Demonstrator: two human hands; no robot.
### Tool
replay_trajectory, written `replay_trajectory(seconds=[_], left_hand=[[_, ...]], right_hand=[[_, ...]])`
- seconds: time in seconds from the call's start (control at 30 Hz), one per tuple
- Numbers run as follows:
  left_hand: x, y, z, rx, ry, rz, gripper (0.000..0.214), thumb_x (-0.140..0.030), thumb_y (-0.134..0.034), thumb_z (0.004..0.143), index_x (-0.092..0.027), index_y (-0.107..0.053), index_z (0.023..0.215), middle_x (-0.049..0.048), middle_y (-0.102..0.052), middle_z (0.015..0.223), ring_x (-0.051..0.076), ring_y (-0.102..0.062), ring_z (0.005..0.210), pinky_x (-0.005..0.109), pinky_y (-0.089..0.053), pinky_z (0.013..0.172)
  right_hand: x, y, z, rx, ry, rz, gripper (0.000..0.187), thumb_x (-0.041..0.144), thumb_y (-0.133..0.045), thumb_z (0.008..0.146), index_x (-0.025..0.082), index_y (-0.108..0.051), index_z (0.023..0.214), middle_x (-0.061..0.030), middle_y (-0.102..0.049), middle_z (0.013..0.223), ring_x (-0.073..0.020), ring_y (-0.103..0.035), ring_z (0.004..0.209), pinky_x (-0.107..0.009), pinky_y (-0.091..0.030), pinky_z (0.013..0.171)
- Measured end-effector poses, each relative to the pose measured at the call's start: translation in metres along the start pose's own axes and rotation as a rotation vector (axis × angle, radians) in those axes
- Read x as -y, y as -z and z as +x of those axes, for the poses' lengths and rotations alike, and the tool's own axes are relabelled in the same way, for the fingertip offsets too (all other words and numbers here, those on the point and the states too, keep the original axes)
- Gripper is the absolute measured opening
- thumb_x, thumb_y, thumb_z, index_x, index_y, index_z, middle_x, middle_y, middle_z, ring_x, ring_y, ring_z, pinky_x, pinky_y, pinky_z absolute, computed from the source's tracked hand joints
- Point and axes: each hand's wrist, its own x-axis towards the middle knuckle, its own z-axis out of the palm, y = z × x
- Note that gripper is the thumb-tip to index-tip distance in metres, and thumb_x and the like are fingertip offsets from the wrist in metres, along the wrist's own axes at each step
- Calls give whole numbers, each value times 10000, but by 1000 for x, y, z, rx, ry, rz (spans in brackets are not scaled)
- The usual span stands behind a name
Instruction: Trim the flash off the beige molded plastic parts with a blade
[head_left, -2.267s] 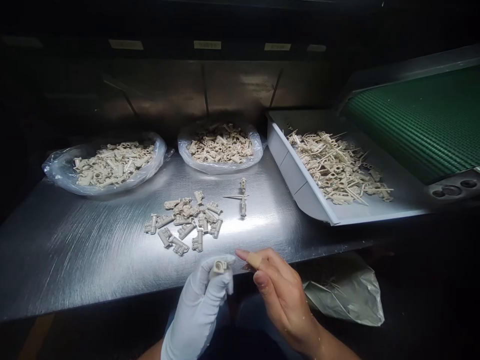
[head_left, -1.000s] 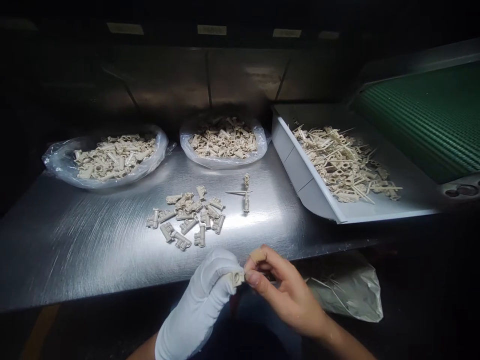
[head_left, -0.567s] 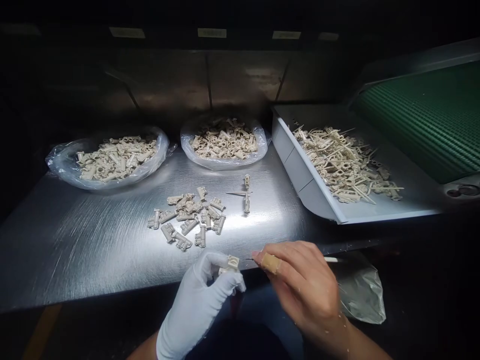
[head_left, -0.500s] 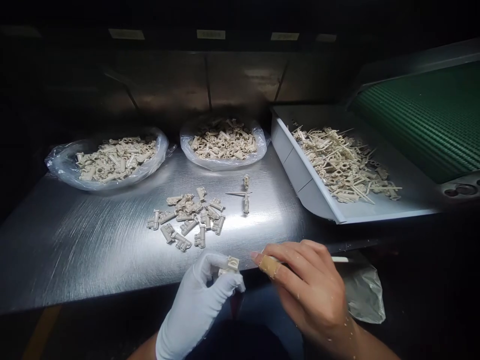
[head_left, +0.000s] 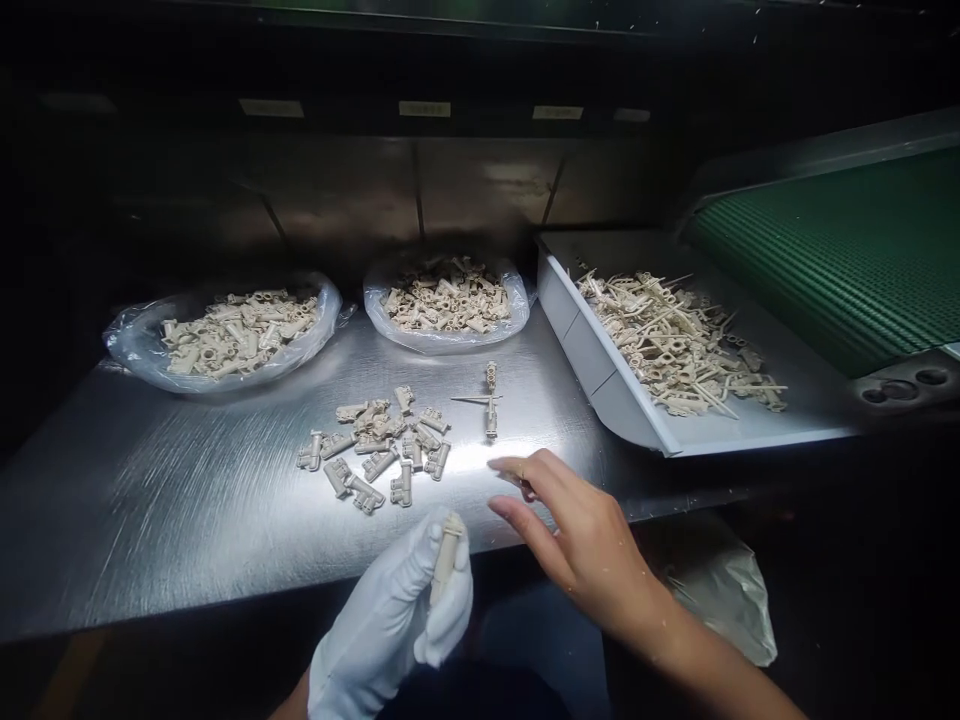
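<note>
The white-gloved left hand (head_left: 382, 615) grips a beige plastic part (head_left: 448, 558); the bare right hand (head_left: 585, 540) is open over the shiny steel desk (head_left: 187, 500), near a small pile of beige parts (head_left: 375, 450).

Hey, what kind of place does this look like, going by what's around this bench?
Probably a plastic-moulding factory or workshop: a green conveyor belt sits behind a grey tray of moulded parts still on runners, and a stainless steel bench holds clear plastic bags of loose parts.

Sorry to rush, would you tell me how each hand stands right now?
Left hand, gloved: closed, holding a beige plastic part.
Right hand: open, empty.
</note>
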Motion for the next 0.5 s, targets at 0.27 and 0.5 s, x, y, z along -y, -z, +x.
replay_trajectory(seconds=[0.27,0.5], left_hand=[[8,4,1,21,-14,-74,545,-602,-539,1003,-187,-535,649,-92,-361,436,56,-275,382,218,-234,432],[15,13,11,-19,-78,106,592,-753,-493,934,-182,-617,838,-84,-436,505,60,-276,413,217,-231,473]], right_hand=[[10,-6,3,200,-277,654,335,414,-578,1022,222,-692,1272,-10,-665,828,-118,-517,592,-229,-423,514],[-4,-3,57,286,-295,662,342,497,-805,814,167,-717,824,-20,-699,761,-128,-583,614,-220,-434,507]])
